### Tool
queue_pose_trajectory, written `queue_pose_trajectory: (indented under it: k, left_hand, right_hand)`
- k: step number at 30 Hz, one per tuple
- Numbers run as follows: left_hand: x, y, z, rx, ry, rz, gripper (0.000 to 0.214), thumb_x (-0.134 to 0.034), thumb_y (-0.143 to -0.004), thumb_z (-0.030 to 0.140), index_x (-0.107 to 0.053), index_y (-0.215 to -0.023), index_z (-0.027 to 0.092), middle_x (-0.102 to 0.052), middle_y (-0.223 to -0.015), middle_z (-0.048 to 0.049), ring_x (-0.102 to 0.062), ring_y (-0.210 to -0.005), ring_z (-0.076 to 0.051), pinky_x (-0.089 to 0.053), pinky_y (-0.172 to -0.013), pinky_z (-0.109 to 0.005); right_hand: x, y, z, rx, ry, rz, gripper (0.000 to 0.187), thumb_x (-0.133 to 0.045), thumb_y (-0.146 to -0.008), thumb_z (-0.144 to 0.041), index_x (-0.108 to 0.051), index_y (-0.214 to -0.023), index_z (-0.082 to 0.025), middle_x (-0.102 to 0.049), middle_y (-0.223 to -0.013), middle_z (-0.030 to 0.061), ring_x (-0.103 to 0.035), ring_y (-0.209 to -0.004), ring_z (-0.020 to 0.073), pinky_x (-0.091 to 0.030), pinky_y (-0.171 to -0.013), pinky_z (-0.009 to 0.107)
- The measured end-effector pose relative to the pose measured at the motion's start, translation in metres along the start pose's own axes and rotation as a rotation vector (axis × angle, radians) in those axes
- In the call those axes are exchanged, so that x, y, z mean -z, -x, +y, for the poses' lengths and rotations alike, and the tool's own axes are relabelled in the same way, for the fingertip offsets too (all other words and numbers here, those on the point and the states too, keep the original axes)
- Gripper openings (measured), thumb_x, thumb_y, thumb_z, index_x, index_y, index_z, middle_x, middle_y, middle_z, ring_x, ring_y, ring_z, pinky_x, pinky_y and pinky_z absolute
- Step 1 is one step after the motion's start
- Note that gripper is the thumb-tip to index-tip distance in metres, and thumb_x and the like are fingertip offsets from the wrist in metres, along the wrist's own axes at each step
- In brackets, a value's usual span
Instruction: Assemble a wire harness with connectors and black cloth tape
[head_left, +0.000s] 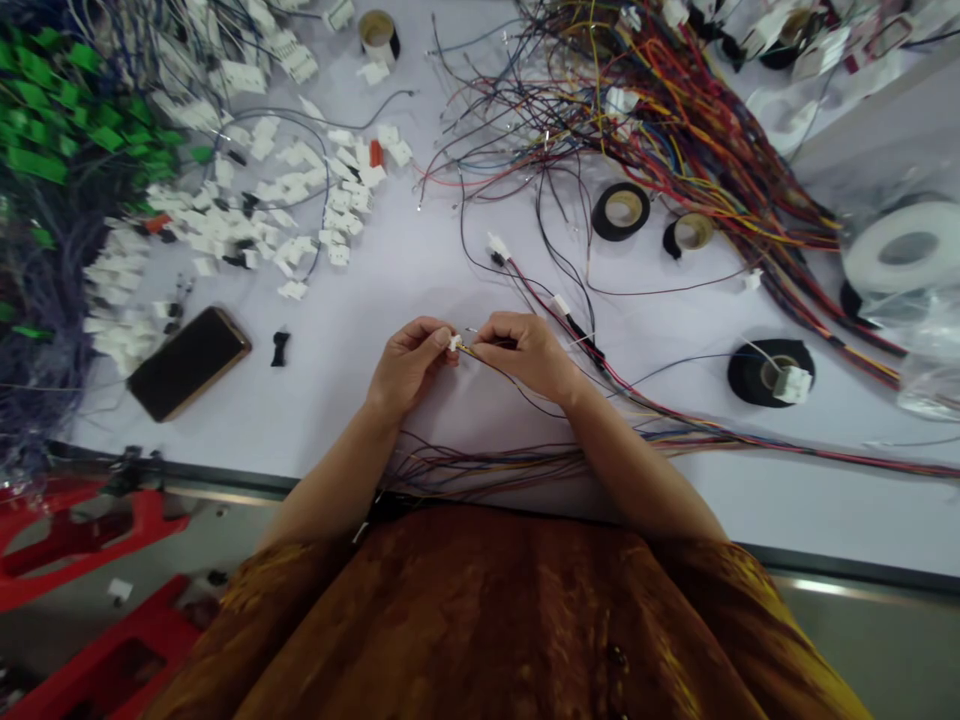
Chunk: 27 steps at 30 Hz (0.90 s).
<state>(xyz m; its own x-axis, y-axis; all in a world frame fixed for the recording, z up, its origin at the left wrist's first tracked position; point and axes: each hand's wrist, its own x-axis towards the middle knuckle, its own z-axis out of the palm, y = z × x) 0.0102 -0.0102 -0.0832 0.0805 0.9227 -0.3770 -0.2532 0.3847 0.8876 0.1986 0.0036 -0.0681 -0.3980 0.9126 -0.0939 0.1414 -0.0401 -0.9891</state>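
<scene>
Between thumb and fingers, my left hand [409, 365] pinches a small white connector housing [454, 343]. Close beside it on the right, my right hand [529, 355] is closed on thin wires [491, 364], one of them yellow, whose ends meet the connector. Whether the wire ends sit inside the housing is too small to tell. Below both hands a loose fan of coloured wires [487, 460] runs along the table's near edge. Past my right hand lies a taped wire harness [600, 365] with a white connector [561, 304] on it.
White connectors [240, 225] and green connectors [56, 110] pile up at the left, near a phone [189, 362]. A thick wire bundle [697, 120] fills the back right. Black tape rolls [621, 211] and a larger black roll [750, 375] lie at the right. Red plastic frames [97, 540] stand below the table edge.
</scene>
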Motion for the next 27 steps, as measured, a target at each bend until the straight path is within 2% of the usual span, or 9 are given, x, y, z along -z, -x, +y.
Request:
queue_pose_trajectory:
  k: [8, 14, 19, 24, 27]
  left_hand:
    - [-0.001, 0.001, 0.0, -0.001, -0.001, 0.011, 0.031, -0.086, -0.067, 0.043, -0.065, -0.074, 0.021, -0.064, -0.073, 0.0021, -0.056, -0.058, -0.008, -0.051, -0.06, -0.024]
    - [0.003, 0.002, -0.004, -0.084, -0.117, -0.007, 0.021, -0.079, -0.077, 0.036, -0.065, -0.08, 0.021, -0.065, -0.073, 0.0015, -0.06, -0.063, -0.01, -0.052, -0.065, -0.026]
    - [0.004, 0.003, -0.003, -0.058, -0.121, -0.02, 0.015, -0.075, -0.082, 0.032, -0.064, -0.08, 0.021, -0.065, -0.074, 0.0013, -0.061, -0.064, -0.011, -0.052, -0.064, -0.027]
    - [-0.002, 0.009, -0.001, -0.173, -0.256, 0.048, 0.011, -0.075, -0.081, 0.029, -0.068, -0.081, 0.021, -0.067, -0.072, 0.0013, -0.062, -0.064, -0.011, -0.054, -0.068, -0.028]
    - [-0.003, 0.01, -0.005, -0.175, -0.235, 0.091, 0.012, -0.075, -0.082, 0.032, -0.068, -0.081, 0.022, -0.068, -0.074, 0.0016, -0.062, -0.065, -0.011, -0.054, -0.069, -0.028]
  right_hand:
    - [-0.001, 0.001, 0.001, -0.021, 0.003, -0.005, 0.017, -0.066, -0.084, -0.028, -0.065, -0.071, -0.016, -0.057, -0.068, -0.0018, -0.045, -0.063, 0.0094, -0.034, -0.059, 0.026]
    - [-0.001, 0.001, 0.001, 0.027, 0.07, 0.003, 0.016, -0.064, -0.084, -0.023, -0.064, -0.069, -0.017, -0.059, -0.07, -0.001, -0.047, -0.065, 0.0103, -0.035, -0.061, 0.027]
    - [-0.001, 0.001, 0.002, 0.016, 0.073, -0.035, 0.014, -0.063, -0.085, -0.022, -0.065, -0.072, -0.017, -0.059, -0.07, -0.0013, -0.048, -0.066, 0.011, -0.035, -0.062, 0.027]
    - [-0.019, 0.006, 0.01, 0.115, 0.195, 0.128, 0.017, -0.061, -0.09, -0.021, -0.062, -0.072, -0.019, -0.055, -0.074, 0.0006, -0.048, -0.069, 0.0128, -0.037, -0.068, 0.03]
    - [-0.025, 0.007, 0.013, 0.123, 0.209, 0.174, 0.016, -0.06, -0.092, -0.026, -0.061, -0.077, -0.02, -0.056, -0.08, 0.0018, -0.048, -0.073, 0.0143, -0.038, -0.07, 0.03]
